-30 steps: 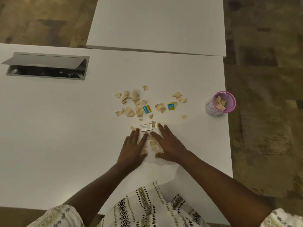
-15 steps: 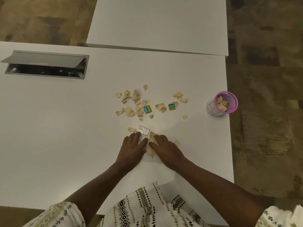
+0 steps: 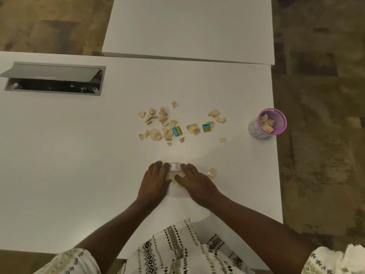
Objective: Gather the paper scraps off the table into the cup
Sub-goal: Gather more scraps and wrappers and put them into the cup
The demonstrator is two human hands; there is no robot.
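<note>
Now the left hand (image 3: 155,179) and right hand (image 3: 194,181) lie palm-down on the white table (image 3: 79,165), fingers cupped inward around a small heap of tan torn paper scraps (image 3: 173,177) and a grey printed slip (image 3: 174,166); neither pinches anything. One tan scrap (image 3: 211,173) sits just outside the right hand. From there the pink-rimmed white paper cup (image 3: 266,123) stands ahead and well to the right, by the table edge, so the right hand is nearer. A wider scatter of loose scraps (image 3: 169,125) lies straight ahead.
</note>
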